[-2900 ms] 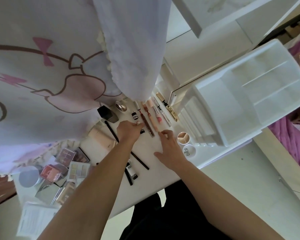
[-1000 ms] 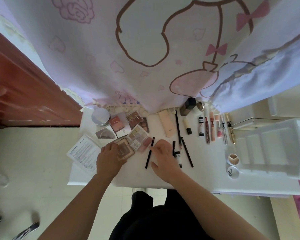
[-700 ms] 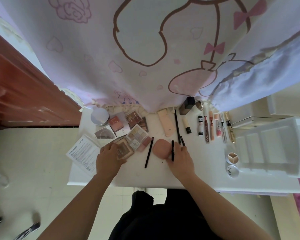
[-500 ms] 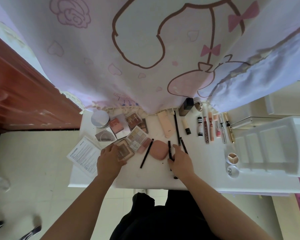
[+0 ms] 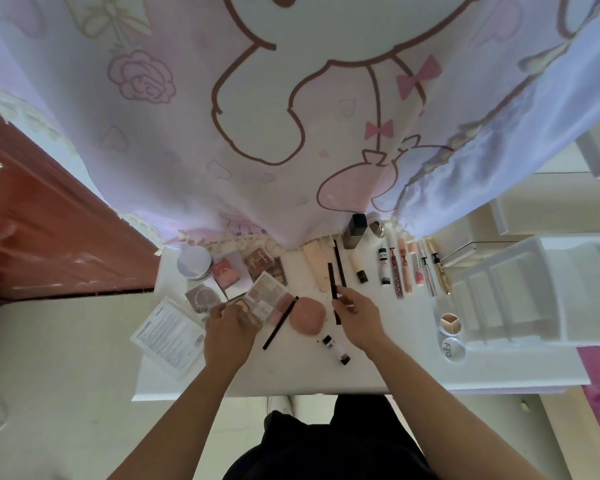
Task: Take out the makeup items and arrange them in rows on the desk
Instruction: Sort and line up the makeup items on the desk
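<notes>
We see the right hand (image 5: 357,317) pinching a thin black pencil (image 5: 332,278) over the white desk (image 5: 395,362), beside the pink case (image 5: 307,315). The left hand (image 5: 229,329) curls its fingers over a beige compact (image 5: 246,304) among the palettes (image 5: 267,289); tubes (image 5: 404,271) lie in a row further right

My right hand (image 5: 357,315) has lifted its fingers off the desk and now pinches a black pencil (image 5: 332,282), which has moved back beside the other long pencil (image 5: 339,268). The small white tube (image 5: 335,348) that the hand covered now lies exposed.
</notes>
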